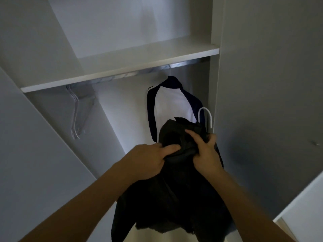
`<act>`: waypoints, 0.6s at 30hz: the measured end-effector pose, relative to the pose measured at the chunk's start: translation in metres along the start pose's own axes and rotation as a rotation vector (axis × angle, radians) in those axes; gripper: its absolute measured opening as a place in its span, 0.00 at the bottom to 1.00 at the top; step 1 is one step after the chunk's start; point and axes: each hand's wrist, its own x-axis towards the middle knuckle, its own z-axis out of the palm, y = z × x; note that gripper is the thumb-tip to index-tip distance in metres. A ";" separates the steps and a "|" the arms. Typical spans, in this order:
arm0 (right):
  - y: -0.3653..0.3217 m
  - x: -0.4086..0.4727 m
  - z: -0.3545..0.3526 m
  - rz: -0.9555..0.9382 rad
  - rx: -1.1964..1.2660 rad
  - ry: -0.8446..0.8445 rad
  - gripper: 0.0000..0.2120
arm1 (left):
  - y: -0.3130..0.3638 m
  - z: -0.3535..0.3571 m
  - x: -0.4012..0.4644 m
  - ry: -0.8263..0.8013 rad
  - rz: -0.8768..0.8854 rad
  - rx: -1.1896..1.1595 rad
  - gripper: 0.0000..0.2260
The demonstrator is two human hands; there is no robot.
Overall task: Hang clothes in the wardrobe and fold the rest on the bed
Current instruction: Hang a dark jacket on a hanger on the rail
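We hold a black garment (pixel 167 198) up in front of the open wardrobe (pixel 216 23), both arms raised. It is dark, matte and bunched at its top, with the rest hanging loose in soft folds below our wrists; its exact cut we cannot tell. Our left hand (pixel 148 159) grips the bunched cloth with fingers curled into it, thumb on top. Our right hand (pixel 206 151) pinches the fabric at the neck, just beside the left hand. A white hanger hook (pixel 207 117) rises from the top of the garment, close to the wardrobe's right wall and below the metal rail (pixel 183 64). Behind it a white shirt with dark sleeves (pixel 172 105) hangs on the rail. Several bare hangers (pixel 76 112) hang at the left, under the shelf (pixel 122 70)
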 end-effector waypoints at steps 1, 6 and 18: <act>0.002 0.000 -0.002 -0.044 -0.006 -0.037 0.30 | 0.000 -0.005 -0.001 0.041 0.086 0.107 0.22; 0.001 0.001 -0.002 -0.140 0.114 -0.215 0.31 | 0.000 -0.030 0.000 0.183 0.319 0.221 0.13; -0.034 -0.004 -0.011 0.140 0.507 -0.425 0.23 | 0.006 -0.019 -0.001 0.715 -0.218 -0.259 0.07</act>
